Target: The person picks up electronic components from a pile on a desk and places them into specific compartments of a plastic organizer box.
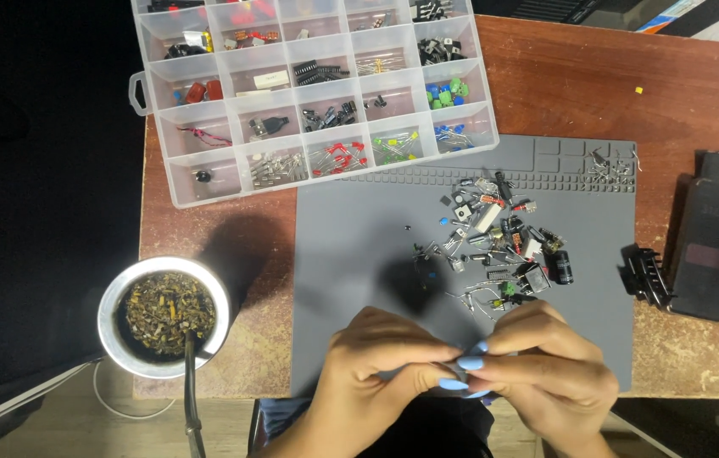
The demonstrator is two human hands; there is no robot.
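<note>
Grey silicone work mat (359, 254) is covering most of a worn reddish-brown table (563, 85), seen from above. At the mat's near edge two hands are meeting fingertip to fingertip: the left hand (376, 360) and the right hand (546, 365), both with pale blue nails, are pinching something tiny between them. The item itself is hidden by the fingers, so what it is cannot be told, only that both grips are closed tight and narrow around it.

Just beyond the hands, a loose heap of small electronic parts (499, 242) is lying on the mat (capacitors, resistors, bits with wire legs). A clear plastic organiser box (309, 93) with many compartments is sitting at the far left, overlapping the mat's corner and holding sorted parts, among them red, green and blue ones. A metal cup of dried herbs (163, 315) with a straw is standing at the left, and a dark rectangular device (710, 246) is lying at the right.

Judging by the pose, the hands are examining or straightening one small part; any following move would call for fine fingertip control.
</note>
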